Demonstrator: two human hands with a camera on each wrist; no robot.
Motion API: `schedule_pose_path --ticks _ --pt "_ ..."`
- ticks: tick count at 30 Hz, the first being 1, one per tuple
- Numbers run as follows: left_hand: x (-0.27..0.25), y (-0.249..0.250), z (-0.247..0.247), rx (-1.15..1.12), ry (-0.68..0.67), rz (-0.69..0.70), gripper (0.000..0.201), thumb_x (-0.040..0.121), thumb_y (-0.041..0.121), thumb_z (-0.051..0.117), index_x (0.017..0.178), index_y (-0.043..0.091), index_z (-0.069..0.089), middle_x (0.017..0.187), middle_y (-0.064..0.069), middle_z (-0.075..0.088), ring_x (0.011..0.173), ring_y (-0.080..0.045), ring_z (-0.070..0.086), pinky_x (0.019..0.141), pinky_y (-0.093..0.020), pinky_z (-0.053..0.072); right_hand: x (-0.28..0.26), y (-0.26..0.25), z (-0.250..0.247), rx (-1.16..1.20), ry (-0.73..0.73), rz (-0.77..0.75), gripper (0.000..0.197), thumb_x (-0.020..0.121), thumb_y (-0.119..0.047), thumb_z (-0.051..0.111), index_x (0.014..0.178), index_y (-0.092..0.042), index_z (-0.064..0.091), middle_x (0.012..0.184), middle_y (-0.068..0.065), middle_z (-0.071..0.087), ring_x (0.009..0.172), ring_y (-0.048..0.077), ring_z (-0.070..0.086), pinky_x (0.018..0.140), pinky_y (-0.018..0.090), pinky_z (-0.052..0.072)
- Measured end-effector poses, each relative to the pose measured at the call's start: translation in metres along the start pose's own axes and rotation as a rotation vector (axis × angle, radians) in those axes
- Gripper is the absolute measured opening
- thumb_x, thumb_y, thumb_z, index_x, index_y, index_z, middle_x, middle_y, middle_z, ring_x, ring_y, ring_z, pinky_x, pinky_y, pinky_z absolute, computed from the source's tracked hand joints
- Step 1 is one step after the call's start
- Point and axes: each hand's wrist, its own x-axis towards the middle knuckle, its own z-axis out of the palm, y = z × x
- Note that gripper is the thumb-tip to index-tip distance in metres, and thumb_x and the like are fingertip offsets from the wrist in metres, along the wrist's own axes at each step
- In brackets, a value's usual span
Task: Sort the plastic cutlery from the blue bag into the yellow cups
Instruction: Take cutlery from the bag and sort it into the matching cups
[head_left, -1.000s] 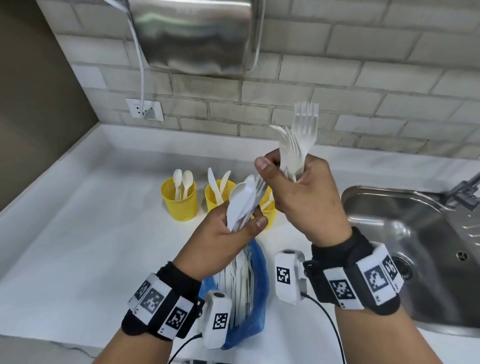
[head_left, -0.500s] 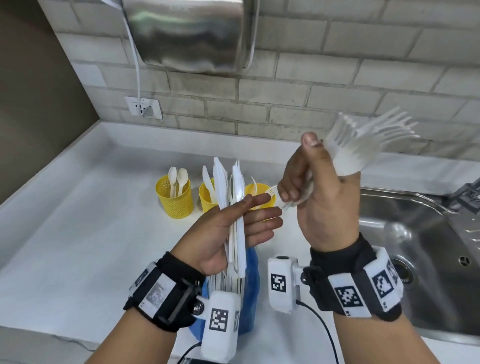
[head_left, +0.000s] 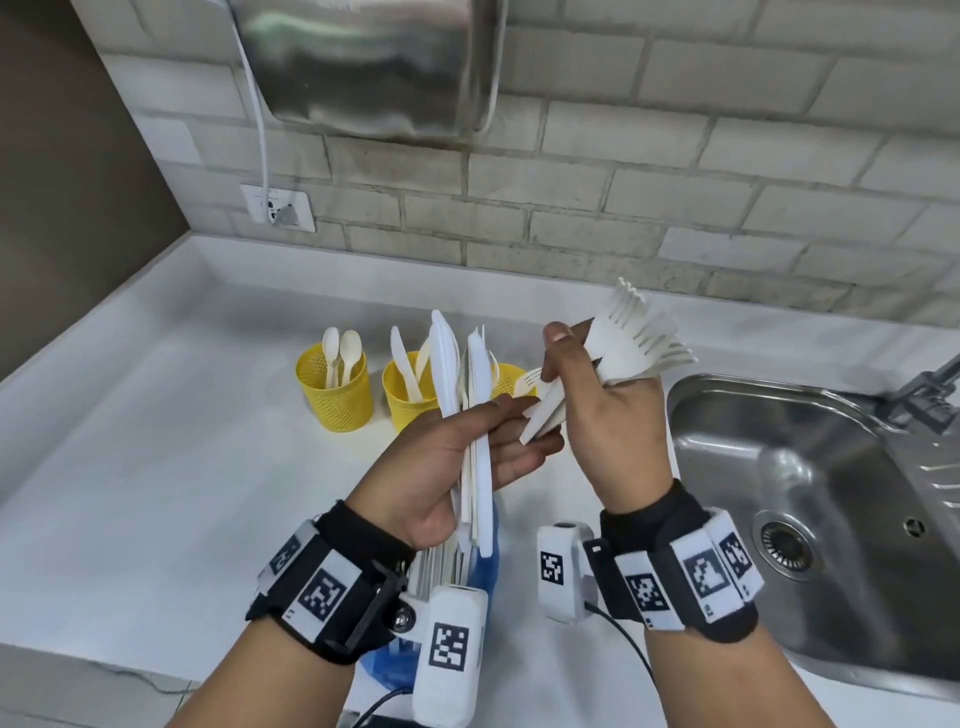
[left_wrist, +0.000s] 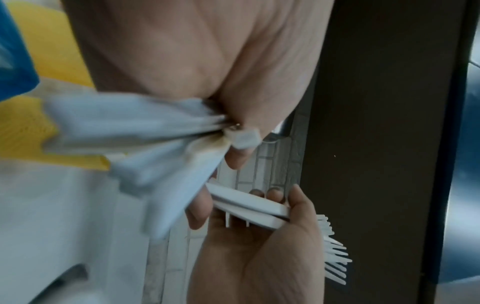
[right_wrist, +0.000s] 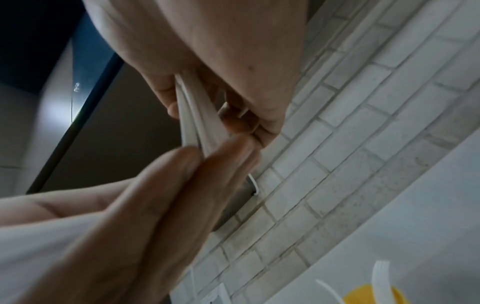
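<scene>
A white counter (head_left: 156, 467) runs along a pale brick wall (head_left: 675, 171), with a steel sink (head_left: 831, 493) set in at the right. Nearest the edge lies the blue bag (head_left: 491, 545), mostly hidden under the left wrist and its camera, so only a strip of blue and some white handles show. Above it the left hand (head_left: 457, 462) is raised palm-up, thumb pressing a bundle of knives (head_left: 475, 415) against nearly straight fingers; the blades stand upright and cover part of the cups behind. Just beside it, the right hand (head_left: 602, 426) is clenched around a fan of forks (head_left: 639, 338), tines pointing up and to the right, handle ends poking out toward the left fingertips. The left wrist view is badly blurred. Farther back stand three yellow cups: the left cup (head_left: 337, 392) holds two spoons (head_left: 340, 353), the middle cup (head_left: 408, 397) holds knives, and the right cup (head_left: 511, 379) is largely blocked, one fork head showing. On the wall hangs a metal dryer (head_left: 374, 67), cut off at the top.
</scene>
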Motion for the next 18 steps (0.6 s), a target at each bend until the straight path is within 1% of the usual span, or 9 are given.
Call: schedule_pose_path --ticks 1,2,4,6,9,12,13,15,18 --pt "0.0 0.0 0.002 0.014 0.012 0.012 0.03 0.102 0.014 0.057 0.12 -0.008 0.066 0.118 -0.027 0.071 0.106 -0.038 0.073 0.088 -0.033 0.062 0.002 0.002 -0.006 -0.014 -0.009 0.016 0.031 0.099 -0.013 0.063 0.07 -0.003 0.059 0.063 -0.011 0.061 0.063 0.004 0.061 0.068 0.013 0.045" --pt "0.002 0.0 0.004 0.016 0.022 0.02 0.03 0.102 0.013 0.057 0.12 -0.009 0.065 0.118 -0.028 0.071 0.107 -0.041 0.072 0.086 -0.033 0.062 0.005 0.003 -0.013 -0.019 -0.024 0.048 0.029 0.098 -0.015 0.065 0.071 -0.004 0.062 0.064 -0.008 0.063 0.062 0.008 0.062 0.065 0.019 0.047" --pt "0.004 -0.002 0.004 0.019 0.049 0.04 0.029 0.102 0.014 0.057 0.116 -0.009 0.067 0.112 -0.026 0.073 0.105 -0.042 0.072 0.085 -0.034 0.063 0.007 0.006 -0.024 -0.007 -0.06 0.118 0.026 0.096 -0.019 0.07 0.072 -0.009 0.067 0.069 0.007 0.067 0.055 0.025 0.06 0.052 0.031 0.046" --pt "0.007 -0.003 0.003 0.055 0.059 0.075 0.029 0.103 0.015 0.056 0.115 -0.007 0.068 0.107 -0.023 0.075 0.104 -0.041 0.073 0.087 -0.035 0.062 0.009 0.008 -0.033 0.03 -0.06 0.156 0.022 0.094 -0.016 0.073 0.076 -0.005 0.068 0.073 0.017 0.068 0.047 0.035 0.054 0.044 0.034 0.046" --pt "0.009 -0.005 -0.005 0.229 0.102 0.151 0.029 0.105 0.022 0.054 0.121 0.003 0.068 0.112 -0.018 0.076 0.1 -0.035 0.075 0.086 -0.038 0.062 0.012 0.012 -0.041 0.102 0.004 0.181 0.02 0.093 -0.011 0.073 0.076 -0.002 0.067 0.068 0.008 0.067 0.045 0.027 0.056 0.04 0.03 0.047" --pt "0.009 -0.006 -0.017 0.352 0.18 0.231 0.025 0.104 0.029 0.057 0.118 0.016 0.073 0.095 -0.01 0.076 0.073 -0.025 0.07 0.073 -0.039 0.058 0.013 0.019 -0.054 0.109 0.045 0.191 0.025 0.093 -0.009 0.072 0.069 -0.004 0.065 0.059 0.002 0.065 0.036 0.025 0.053 0.035 0.028 0.046" --pt "0.01 -0.008 -0.02 0.369 0.204 0.256 0.024 0.103 0.031 0.059 0.116 0.02 0.075 0.083 -0.007 0.069 0.064 -0.021 0.061 0.066 -0.036 0.054 0.013 0.023 -0.061 0.089 0.057 0.199 0.028 0.093 -0.01 0.072 0.067 -0.004 0.065 0.056 0.003 0.064 0.033 0.025 0.053 0.034 0.028 0.045" --pt "0.012 -0.011 -0.024 0.41 0.229 0.316 0.023 0.103 0.032 0.058 0.114 0.023 0.077 0.068 -0.002 0.049 0.055 -0.018 0.044 0.058 -0.031 0.044 0.015 0.03 -0.074 0.056 0.099 0.223 0.03 0.093 -0.013 0.073 0.066 -0.003 0.064 0.054 0.003 0.062 0.032 0.027 0.052 0.034 0.028 0.044" --pt "0.011 -0.012 -0.025 0.533 0.257 0.407 0.023 0.105 0.032 0.055 0.11 0.025 0.077 0.063 0.0 0.035 0.057 -0.018 0.038 0.061 -0.033 0.04 0.02 0.042 -0.084 0.096 0.166 0.287 0.033 0.094 -0.018 0.074 0.07 0.0 0.061 0.05 0.006 0.053 0.029 0.023 0.043 0.036 0.027 0.04"
